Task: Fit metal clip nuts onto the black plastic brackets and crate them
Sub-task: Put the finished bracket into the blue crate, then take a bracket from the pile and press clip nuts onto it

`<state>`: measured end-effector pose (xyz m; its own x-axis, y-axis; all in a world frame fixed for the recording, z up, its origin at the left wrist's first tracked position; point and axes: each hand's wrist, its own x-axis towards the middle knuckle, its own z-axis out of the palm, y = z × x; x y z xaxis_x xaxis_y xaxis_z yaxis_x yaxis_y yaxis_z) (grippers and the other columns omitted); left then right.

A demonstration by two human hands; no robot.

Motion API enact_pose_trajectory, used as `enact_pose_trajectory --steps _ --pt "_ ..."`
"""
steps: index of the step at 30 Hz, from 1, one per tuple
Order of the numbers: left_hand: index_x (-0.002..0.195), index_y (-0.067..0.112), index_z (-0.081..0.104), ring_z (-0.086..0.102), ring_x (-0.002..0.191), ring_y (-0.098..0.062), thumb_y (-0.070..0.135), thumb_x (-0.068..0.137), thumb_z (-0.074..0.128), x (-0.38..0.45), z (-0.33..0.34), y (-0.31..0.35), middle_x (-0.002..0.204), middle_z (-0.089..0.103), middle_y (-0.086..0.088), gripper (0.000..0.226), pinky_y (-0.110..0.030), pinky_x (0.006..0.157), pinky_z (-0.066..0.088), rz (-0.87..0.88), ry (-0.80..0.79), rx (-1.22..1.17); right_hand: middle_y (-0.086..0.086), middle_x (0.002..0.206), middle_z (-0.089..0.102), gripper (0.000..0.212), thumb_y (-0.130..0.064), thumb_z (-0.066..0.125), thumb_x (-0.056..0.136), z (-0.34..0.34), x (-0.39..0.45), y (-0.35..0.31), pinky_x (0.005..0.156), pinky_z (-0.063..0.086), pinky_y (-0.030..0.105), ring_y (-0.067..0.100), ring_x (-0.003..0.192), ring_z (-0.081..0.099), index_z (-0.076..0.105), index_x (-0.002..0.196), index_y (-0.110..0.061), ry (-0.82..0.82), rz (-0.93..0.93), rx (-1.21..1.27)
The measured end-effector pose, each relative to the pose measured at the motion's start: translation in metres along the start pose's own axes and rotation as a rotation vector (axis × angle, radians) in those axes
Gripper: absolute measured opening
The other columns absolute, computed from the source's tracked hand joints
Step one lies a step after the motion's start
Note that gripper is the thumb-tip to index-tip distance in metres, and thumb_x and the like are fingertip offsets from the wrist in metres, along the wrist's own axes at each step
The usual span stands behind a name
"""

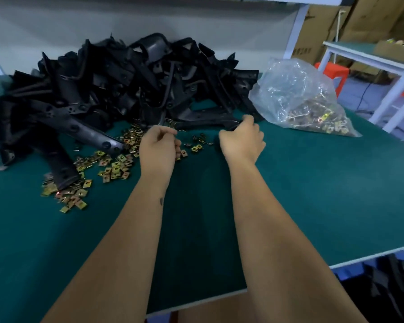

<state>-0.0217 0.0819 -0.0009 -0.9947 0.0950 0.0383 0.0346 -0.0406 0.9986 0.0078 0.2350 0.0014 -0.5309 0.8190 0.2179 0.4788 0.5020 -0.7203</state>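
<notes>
While both arms are stretched out over the green table (313, 194), the scene is read left to right. At far left a large heap of black plastic brackets (103, 78) is piled against the back of the bench, presumably dumped there as unworked stock within reach. Loose clip nuts (112, 169) are scattered on the mat in front of the heap, left of centre, spread thin so single pieces can be picked. The left hand (159, 148) is held just above the right edge of that scatter, fingers curled inward toward the thumb as if a nut is pinched; whether anything is actually held cannot be told, since the fingertips are hidden behind the knuckles. Right of it, the right hand (241, 138) is curled round the near end of one bracket (210, 117) at the foot of the heap, a grip judged as pulling the part out so a nut can be pushed on. No nut is seen fitted on it yet. Further right a clear plastic bag (299, 99) holding more nuts lies on the table, well apart from the hands, likely kept as refill. At near right, below the table edge, a dark container (383, 287) is partly seen; it may be the crate, not confirmed.
</notes>
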Motion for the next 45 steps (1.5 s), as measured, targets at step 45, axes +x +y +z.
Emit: enact_pose_trajectory --steps 45 --pt "0.079 0.004 0.057 0.072 0.075 -0.02 -0.001 0.095 0.053 -0.001 -0.03 0.019 0.076 0.072 -0.014 0.017 -0.021 0.065 0.057 -0.262 -0.178 -0.916 -0.012 0.092 0.068 0.029 -0.013 0.05 0.091 0.003 -0.029 -0.025 0.068 0.05 0.03 0.012 0.088 0.06 0.073 0.104 -0.024 -0.31 -0.247 0.251"
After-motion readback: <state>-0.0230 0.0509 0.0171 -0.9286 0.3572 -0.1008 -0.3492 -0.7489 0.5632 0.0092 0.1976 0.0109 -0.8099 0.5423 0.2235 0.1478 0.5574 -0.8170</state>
